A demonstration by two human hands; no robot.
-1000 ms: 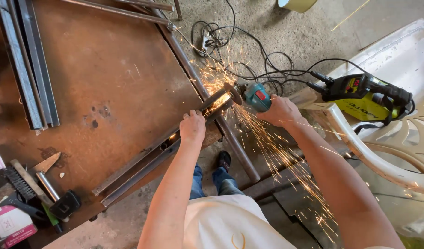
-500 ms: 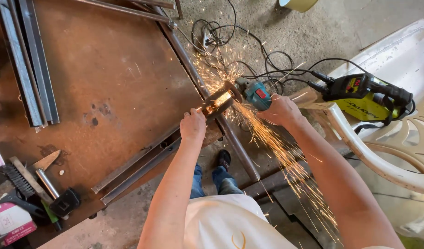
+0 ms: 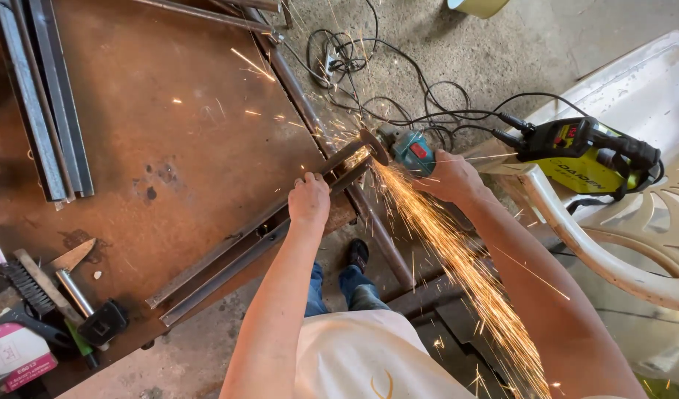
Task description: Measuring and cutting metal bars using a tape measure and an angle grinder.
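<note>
My left hand [image 3: 310,199] presses down on a long steel angle bar [image 3: 236,255] that lies diagonally across the rusty metal table [image 3: 155,133]. My right hand [image 3: 450,177] grips a teal angle grinder [image 3: 409,148]. Its disc [image 3: 372,146] meets the bar's far end, which sticks out past the table's edge. A stream of orange sparks [image 3: 457,266] shoots down toward my body and the floor.
Steel bars [image 3: 40,96] lie at the table's left. A wire brush [image 3: 25,284], chipping hammer [image 3: 84,303] and a pink box [image 3: 22,355] sit at the near left corner. A yellow-black welding machine [image 3: 583,148] rests on a white plastic chair [image 3: 627,244]. Cables [image 3: 383,81] tangle on the floor.
The grinder disc stays on the bar's end. The spark stream has grown longer and now also scatters over the table. Both hands hold their places.
</note>
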